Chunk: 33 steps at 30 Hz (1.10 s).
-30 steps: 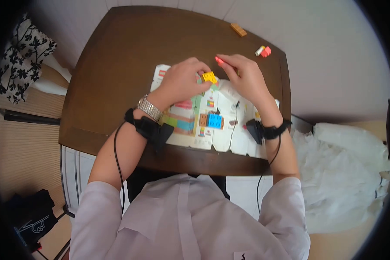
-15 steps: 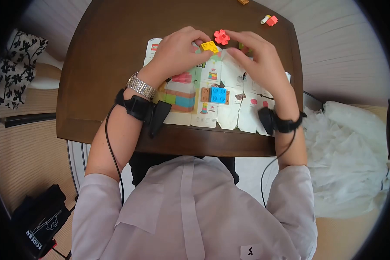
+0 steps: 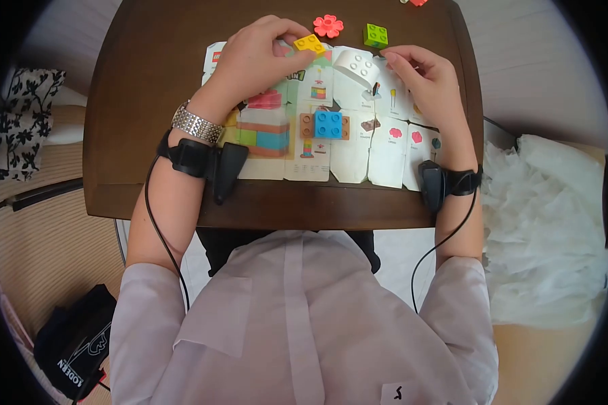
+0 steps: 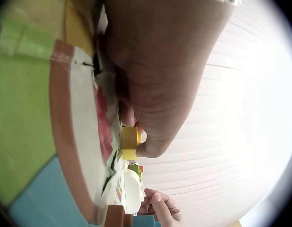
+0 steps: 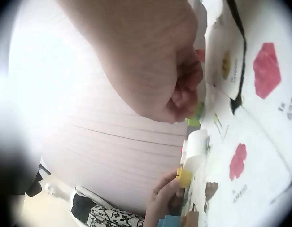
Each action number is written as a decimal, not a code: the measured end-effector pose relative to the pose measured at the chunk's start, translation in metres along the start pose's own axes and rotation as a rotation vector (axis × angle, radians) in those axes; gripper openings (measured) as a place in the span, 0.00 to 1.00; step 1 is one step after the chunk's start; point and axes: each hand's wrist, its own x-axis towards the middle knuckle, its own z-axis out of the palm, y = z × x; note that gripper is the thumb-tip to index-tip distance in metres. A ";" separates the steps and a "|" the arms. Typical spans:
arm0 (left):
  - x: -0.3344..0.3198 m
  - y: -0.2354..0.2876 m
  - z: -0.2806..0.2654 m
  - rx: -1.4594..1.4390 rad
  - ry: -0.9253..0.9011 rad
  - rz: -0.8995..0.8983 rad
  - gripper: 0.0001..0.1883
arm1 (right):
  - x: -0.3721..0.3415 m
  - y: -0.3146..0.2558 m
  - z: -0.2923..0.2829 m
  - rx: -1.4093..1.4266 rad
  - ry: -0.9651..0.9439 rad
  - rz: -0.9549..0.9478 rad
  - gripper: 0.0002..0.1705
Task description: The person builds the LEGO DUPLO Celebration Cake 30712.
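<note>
Over the brown table point(image 3: 148, 101), the left grip point(image 3: 255, 59) pinches a yellow plastic block point(image 3: 309, 44), likely light and hard, best held by its flat sides. Near a green plastic block point(image 3: 375, 35), the right grip point(image 3: 431, 82) bends; can't tell if it pinches.

Smooth plastic yellow brick point(image 3: 309, 44), glossy blue brick point(image 3: 328, 124), creased paper sheet point(image 3: 351, 162), dark wood table point(image 3: 155, 101); shiny metal watchband point(image 3: 197, 125)
</note>
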 end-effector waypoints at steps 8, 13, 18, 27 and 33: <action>-0.001 0.006 -0.004 -0.047 -0.048 -0.048 0.22 | -0.001 0.000 0.004 -0.078 -0.042 -0.059 0.15; -0.004 0.020 -0.010 -0.106 -0.048 -0.093 0.21 | -0.001 0.001 0.005 -0.093 -0.035 -0.104 0.17; -0.005 0.028 -0.014 -0.150 -0.070 -0.154 0.22 | -0.002 0.000 0.003 -0.101 -0.078 -0.078 0.14; -0.003 0.021 -0.008 -0.152 -0.065 -0.146 0.23 | 0.000 0.006 0.002 -0.125 -0.075 -0.135 0.15; -0.006 0.025 -0.013 -0.186 -0.063 -0.166 0.23 | -0.001 0.008 0.006 -0.092 -0.104 -0.093 0.15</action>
